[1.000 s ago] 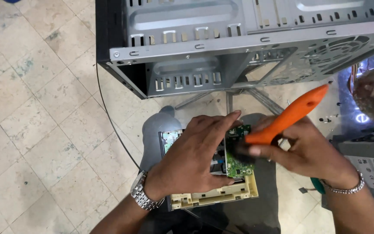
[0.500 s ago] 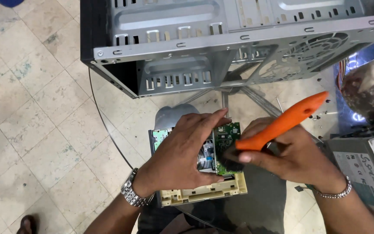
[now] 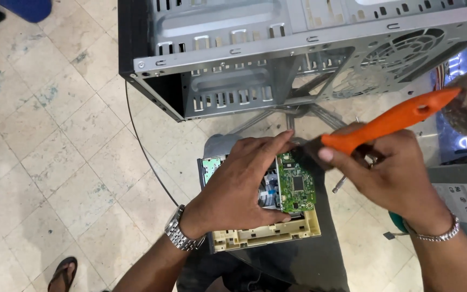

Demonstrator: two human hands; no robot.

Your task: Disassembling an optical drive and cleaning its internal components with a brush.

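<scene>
Floor: worn beige tiles [image 3: 39,135], stained in places. A glass desk [image 3: 320,259] carries the work; the floor and chrome legs show through it. A thin black cable [image 3: 144,157] runs down over the tiles at left. A sandalled foot [image 3: 60,273] sits at the bottom left corner.

Above the hands: an empty grey metal computer case [image 3: 298,59] lying on its side, open face toward the camera, round fan grille at its right end. It stands just beyond the hands and is not touching them. At the right edge: a grey boxed unit with a label [image 3: 466,203], partly cut off.

Work item: an opened optical drive [image 3: 260,211], cream plastic front edge toward the camera, lying flat on the desk near its front. A green circuit board [image 3: 295,189] is exposed on its right side.

Left hand [image 3: 239,189]: laid across the top of the drive, fingers spread and curled over it, thumb at the near edge, grasping it. Metal watch on the wrist.

Right hand [image 3: 390,173]: fingers clenched around an orange-handled brush [image 3: 390,121], handle pointing up and right. The dark working end sits at the board's far edge, beside the left fingertips; whether it touches the board I cannot tell. Metal bracelet on the wrist.
</scene>
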